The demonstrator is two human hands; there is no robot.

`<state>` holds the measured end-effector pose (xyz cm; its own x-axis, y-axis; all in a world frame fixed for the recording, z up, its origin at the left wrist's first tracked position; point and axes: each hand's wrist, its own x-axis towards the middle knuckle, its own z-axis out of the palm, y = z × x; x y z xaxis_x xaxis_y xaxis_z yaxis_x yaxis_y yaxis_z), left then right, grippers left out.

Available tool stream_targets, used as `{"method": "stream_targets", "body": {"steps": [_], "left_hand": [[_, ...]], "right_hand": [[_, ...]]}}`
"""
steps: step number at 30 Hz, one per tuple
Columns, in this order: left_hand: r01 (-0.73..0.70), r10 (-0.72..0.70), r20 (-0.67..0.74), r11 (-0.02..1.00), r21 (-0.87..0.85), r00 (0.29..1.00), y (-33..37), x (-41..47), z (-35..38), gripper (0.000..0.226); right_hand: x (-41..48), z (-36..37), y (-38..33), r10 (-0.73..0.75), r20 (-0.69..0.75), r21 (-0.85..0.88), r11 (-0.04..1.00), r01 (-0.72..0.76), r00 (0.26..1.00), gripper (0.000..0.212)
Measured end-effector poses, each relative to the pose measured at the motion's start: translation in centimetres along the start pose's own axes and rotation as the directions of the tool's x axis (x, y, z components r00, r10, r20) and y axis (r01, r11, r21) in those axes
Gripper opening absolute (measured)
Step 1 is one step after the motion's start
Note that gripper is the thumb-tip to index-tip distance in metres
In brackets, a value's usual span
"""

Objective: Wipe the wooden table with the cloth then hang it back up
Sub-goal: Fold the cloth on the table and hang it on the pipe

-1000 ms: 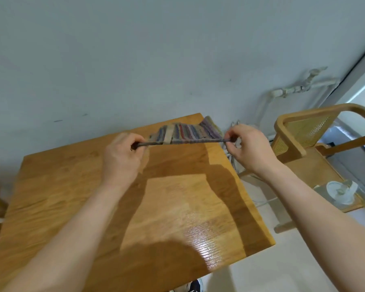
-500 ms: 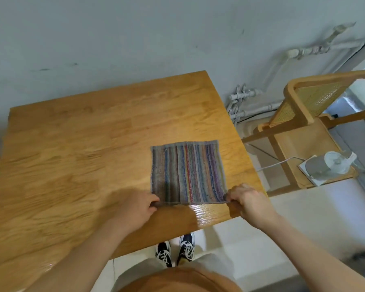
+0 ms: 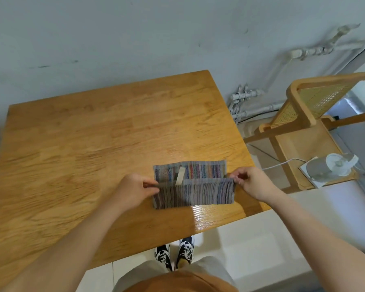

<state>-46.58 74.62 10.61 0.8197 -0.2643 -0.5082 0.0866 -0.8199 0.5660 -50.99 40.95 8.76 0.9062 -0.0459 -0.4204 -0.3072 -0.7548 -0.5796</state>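
Note:
A striped multicolour cloth (image 3: 195, 193) lies on the wooden table (image 3: 93, 148) near its front right corner. Its near half is lifted and folding over the far half, where a pale hanging loop (image 3: 180, 177) shows. My left hand (image 3: 135, 190) pinches the cloth's left corner. My right hand (image 3: 251, 183) pinches the right corner. Both hands hold the raised edge just above the table top.
A wooden chair with a cane back (image 3: 316, 106) stands right of the table, with a small white device (image 3: 333, 168) and its cable on the seat. White pipes (image 3: 247, 102) run along the grey wall. My shoes (image 3: 175, 252) stand under the table's front edge.
The cloth was held stretched in the air, then laid flat on the table near the front edge. Now both hands have lifted the near edge and are folding it over the far half.

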Motion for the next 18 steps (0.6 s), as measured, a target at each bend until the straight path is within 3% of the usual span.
{"method": "stream_targets", "body": {"steps": [3,8,15,18], "left_hand": [[0.030,-0.035,-0.094,0.998,-0.056,0.995,0.9,2.1,-0.7,0.021],[0.035,-0.045,-0.181,0.998,-0.060,0.982,0.8,4.9,0.0,0.026],[-0.037,0.052,-0.256,0.997,0.065,0.965,-0.4,6.3,0.8,0.025],[-0.062,0.096,-0.231,0.987,0.152,0.968,-0.7,6.5,1.0,0.029]], "right_hand": [[2.2,0.6,-0.3,0.001,-0.111,-0.066,0.998,-0.009,0.994,0.015],[4.6,1.4,-0.6,-0.012,-0.195,-0.179,0.984,-0.024,0.981,0.020],[5.6,2.5,-0.6,-0.051,-0.229,-0.250,0.968,-0.008,0.972,0.026],[5.5,2.9,-0.4,-0.090,-0.165,-0.299,0.953,0.038,0.982,0.035]]}}
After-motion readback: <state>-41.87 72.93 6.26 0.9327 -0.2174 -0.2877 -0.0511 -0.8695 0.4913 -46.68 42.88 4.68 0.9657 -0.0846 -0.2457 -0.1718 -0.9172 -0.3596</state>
